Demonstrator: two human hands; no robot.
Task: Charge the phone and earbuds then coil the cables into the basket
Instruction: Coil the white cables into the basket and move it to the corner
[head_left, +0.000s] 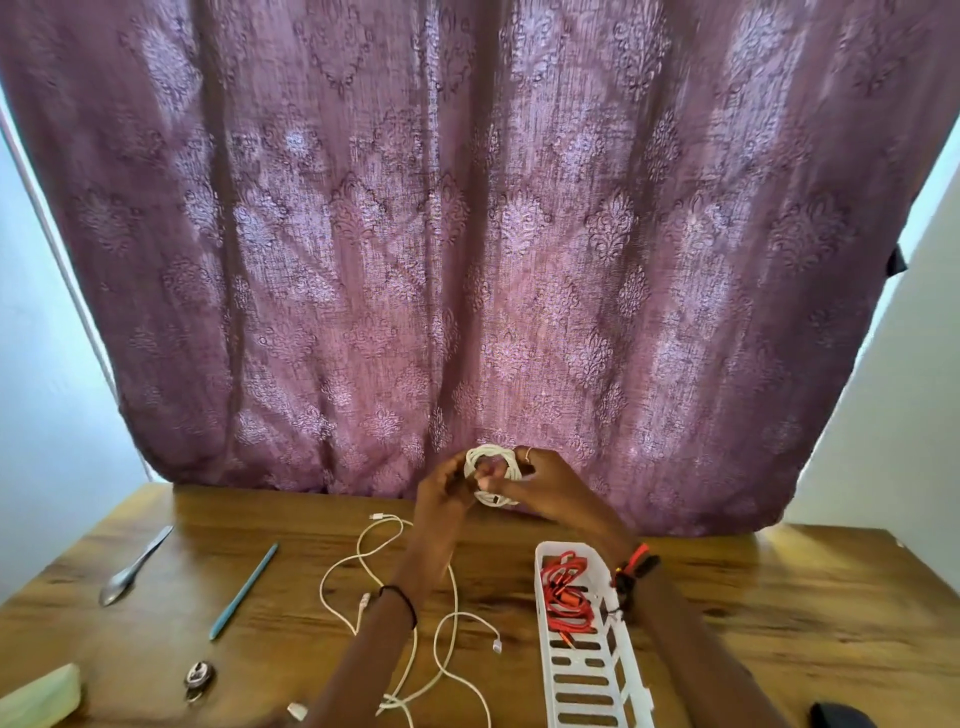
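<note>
Both hands are raised above the far side of the wooden table, holding a white cable wound into a small coil. My left hand grips the coil's left side and my right hand grips its right side, a ring on one finger. Loose white cables lie tangled on the table below my left arm, their plugs free. A white slotted plastic basket lies lengthwise at the right, with a coiled red cable in its far end.
A metal spoon and a teal pen lie at the left. A small round metal object and a pale green case sit near the front left. A dark object shows at the bottom right. A purple curtain hangs behind.
</note>
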